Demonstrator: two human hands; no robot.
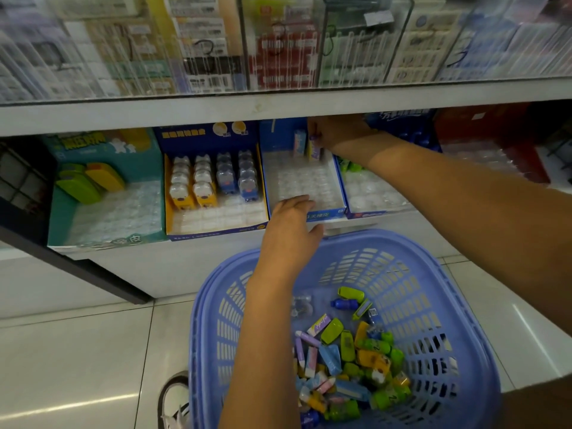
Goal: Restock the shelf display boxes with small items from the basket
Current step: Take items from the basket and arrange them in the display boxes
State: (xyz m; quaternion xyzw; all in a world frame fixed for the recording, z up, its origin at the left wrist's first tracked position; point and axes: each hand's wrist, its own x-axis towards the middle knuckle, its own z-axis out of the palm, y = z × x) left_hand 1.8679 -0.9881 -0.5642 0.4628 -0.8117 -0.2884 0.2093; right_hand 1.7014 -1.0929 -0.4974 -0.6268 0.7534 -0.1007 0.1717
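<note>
Pinches purple item (314,149) in right hand (333,131) at back of blue display box (328,213); rests flat left hand (291,226) on front edge. Leaves most slots bare, basket (433,274) well stocked.

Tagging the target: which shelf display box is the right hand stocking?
The blue cardboard box third from left: right hand holds a small purple packet at its back; left hand rests on its front edge.

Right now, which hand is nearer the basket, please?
Left. The left hand rests on the display box's front edge, beyond the basket; the right hand pinches an eraser at its back.
</note>
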